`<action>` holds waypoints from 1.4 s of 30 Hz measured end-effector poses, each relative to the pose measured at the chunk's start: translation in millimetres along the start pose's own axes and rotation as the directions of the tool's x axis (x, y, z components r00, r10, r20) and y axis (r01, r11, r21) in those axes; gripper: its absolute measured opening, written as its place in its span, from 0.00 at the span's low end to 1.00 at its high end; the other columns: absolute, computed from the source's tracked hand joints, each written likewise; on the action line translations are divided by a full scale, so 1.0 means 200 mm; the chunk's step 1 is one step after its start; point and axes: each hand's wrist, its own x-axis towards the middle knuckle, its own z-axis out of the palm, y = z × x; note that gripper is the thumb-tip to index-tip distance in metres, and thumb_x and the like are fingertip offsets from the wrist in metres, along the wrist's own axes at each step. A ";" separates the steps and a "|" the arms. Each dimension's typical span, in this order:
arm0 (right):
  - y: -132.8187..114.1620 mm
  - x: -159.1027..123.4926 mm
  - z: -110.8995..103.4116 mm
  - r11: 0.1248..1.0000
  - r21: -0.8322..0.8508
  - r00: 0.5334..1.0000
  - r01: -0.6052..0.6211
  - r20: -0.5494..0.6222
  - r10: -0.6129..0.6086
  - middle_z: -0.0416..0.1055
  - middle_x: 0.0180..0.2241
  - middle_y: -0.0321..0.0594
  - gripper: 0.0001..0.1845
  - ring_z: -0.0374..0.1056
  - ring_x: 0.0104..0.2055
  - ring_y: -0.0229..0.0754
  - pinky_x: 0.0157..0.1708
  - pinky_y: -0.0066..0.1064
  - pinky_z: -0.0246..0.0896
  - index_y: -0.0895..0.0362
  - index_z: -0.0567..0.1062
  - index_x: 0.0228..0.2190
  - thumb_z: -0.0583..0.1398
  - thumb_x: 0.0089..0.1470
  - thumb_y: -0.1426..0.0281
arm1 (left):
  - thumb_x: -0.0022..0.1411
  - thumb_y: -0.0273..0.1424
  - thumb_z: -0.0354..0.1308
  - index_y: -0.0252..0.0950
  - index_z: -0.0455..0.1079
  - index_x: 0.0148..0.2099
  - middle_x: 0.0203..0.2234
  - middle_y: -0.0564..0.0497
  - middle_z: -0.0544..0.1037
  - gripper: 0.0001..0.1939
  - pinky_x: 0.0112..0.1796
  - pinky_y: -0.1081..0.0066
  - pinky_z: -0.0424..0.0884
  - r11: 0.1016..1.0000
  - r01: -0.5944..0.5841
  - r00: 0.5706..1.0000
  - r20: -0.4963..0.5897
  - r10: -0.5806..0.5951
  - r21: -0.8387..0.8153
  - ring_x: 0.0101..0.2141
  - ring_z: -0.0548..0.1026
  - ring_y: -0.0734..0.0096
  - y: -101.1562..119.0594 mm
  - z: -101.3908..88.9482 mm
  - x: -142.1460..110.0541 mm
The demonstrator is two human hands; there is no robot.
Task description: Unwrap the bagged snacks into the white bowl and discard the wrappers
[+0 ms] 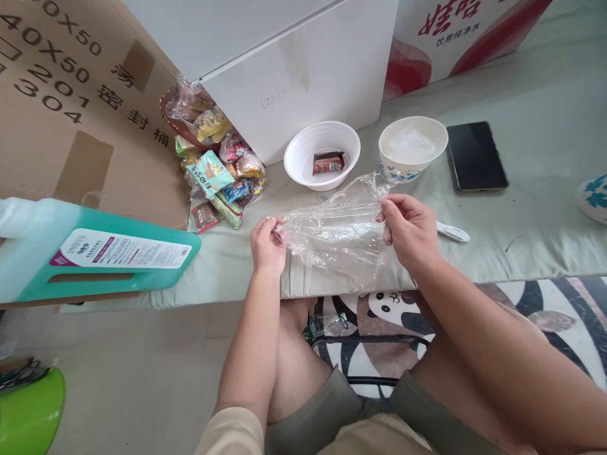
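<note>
Olive cloth shorts (pixel 315 414): below clear crinkled plastic film (pixel 334 234);
Left hand (pixel 268 245), right hand (pixel 408 229): pinching opposite ends, apparently for tension

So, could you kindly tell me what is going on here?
Someone seated holds a clear, crinkled plastic sheet spread between the left hand and right hand, over a pale green cloth. Just beyond it, a round white bowl with a small red-brown wrapped packet inside stands beside a cream, blue-patterned round tub.

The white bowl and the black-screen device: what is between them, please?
In the head view, the blue-patterned cup stands between the white bowl and the device.
</note>
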 end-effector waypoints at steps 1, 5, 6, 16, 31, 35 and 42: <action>0.00 0.01 -0.02 1.000 -0.013 1.000 0.011 -0.022 -0.012 0.69 0.24 0.30 0.15 0.55 0.17 0.29 0.14 0.24 0.51 0.54 0.75 0.35 0.65 0.56 0.56 | 0.49 0.30 0.66 0.35 0.71 0.28 0.23 0.56 0.74 0.07 0.21 0.81 0.63 1.000 0.012 0.999 0.036 -0.012 0.016 0.20 0.70 0.83 -0.01 0.00 0.00; 0.01 0.01 -0.04 0.999 -0.020 0.999 -0.029 0.012 0.029 0.68 0.24 0.31 0.14 0.62 0.23 0.32 0.22 0.25 0.60 0.53 0.72 0.31 0.65 0.56 0.57 | 0.41 0.33 0.74 0.38 0.76 0.42 0.37 0.51 0.81 0.22 0.29 0.74 0.76 0.986 0.070 0.957 0.269 -0.109 0.149 0.33 0.81 0.69 -0.04 0.04 -0.02; 0.02 0.01 -0.03 0.998 -0.006 0.998 -0.054 0.032 0.055 0.70 0.25 0.32 0.15 0.66 0.26 0.33 0.25 0.26 0.63 0.53 0.71 0.30 0.66 0.56 0.56 | 0.41 0.35 0.75 0.38 0.76 0.42 0.36 0.50 0.82 0.23 0.26 0.74 0.75 0.977 0.077 0.944 0.300 -0.136 0.201 0.31 0.81 0.68 -0.05 0.05 -0.03; 0.03 0.07 -0.03 0.943 0.303 0.976 -0.136 -0.124 0.180 0.67 0.23 0.27 0.23 0.62 0.22 0.29 0.23 0.23 0.60 0.52 0.67 0.30 0.71 0.43 0.54 | 0.50 0.55 0.68 0.35 0.72 0.31 0.11 0.58 0.68 0.26 0.11 0.78 0.43 0.950 0.030 0.964 0.241 -0.110 0.311 0.08 0.54 0.85 -0.04 0.07 -0.05; -0.01 0.10 -0.01 0.947 0.278 0.982 -0.162 -0.045 0.181 0.67 0.26 0.26 0.26 0.63 0.21 0.30 0.18 0.23 0.55 0.52 0.72 0.40 0.73 0.38 0.64 | 0.52 0.55 0.69 0.36 0.70 0.32 0.11 0.60 0.66 0.26 0.10 0.79 0.44 0.966 0.015 0.997 0.063 -0.033 0.259 0.08 0.55 0.84 -0.01 0.06 -0.05; -0.03 0.13 -0.05 0.929 0.359 0.970 -0.092 -0.177 0.164 0.66 0.26 0.26 0.25 0.62 0.23 0.29 0.21 0.21 0.58 0.51 0.71 0.39 0.73 0.38 0.65 | 0.55 0.51 0.69 0.37 0.68 0.31 0.11 0.62 0.64 0.23 0.10 0.80 0.43 0.987 0.058 0.998 -0.012 -0.057 0.151 0.08 0.52 0.86 0.01 0.06 -0.05; -0.01 0.01 0.01 0.936 0.149 0.944 -0.318 0.138 0.299 0.74 0.29 0.31 0.33 0.70 0.24 0.37 0.29 0.33 0.71 0.49 0.67 0.52 0.70 0.46 0.58 | 0.57 0.51 0.65 0.36 0.70 0.30 0.11 0.60 0.67 0.23 0.11 0.79 0.48 0.984 0.148 0.989 -0.008 -0.147 0.096 0.08 0.56 0.83 0.00 0.09 -0.05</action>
